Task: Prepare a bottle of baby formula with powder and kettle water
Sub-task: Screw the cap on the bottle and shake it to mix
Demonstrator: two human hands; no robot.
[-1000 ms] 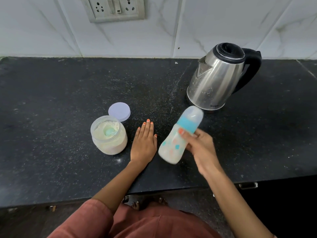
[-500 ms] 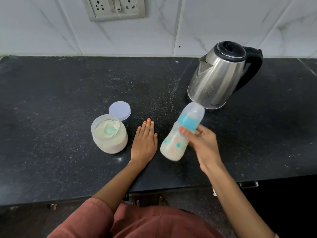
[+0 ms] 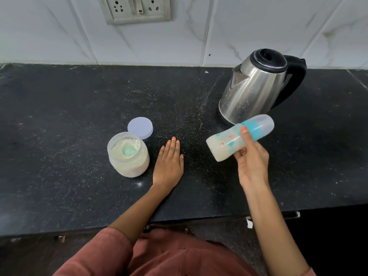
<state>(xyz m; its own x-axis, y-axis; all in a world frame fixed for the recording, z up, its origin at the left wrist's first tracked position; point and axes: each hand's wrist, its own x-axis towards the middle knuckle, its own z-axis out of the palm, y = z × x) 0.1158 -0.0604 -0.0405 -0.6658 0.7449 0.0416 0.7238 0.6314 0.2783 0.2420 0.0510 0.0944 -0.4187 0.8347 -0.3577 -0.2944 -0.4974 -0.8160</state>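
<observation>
Above counter (image 3: 59, 136), right hand (image 3: 252, 162) grips tilted bottle (image 3: 225, 144), milky liquid inside; left hand (image 3: 168, 166) flat; jar (image 3: 129, 166) holds powder (image 3: 119, 146), probably scoop (image 3: 129, 151).

No legible text or labels anywhere

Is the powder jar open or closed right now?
Open: the powder jar shows bare powder; its lid lies just behind it on the counter.

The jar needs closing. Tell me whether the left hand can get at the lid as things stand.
Probably yes: the left hand lies flat and empty beside the jar, with bare counter between it and the lid.
</observation>
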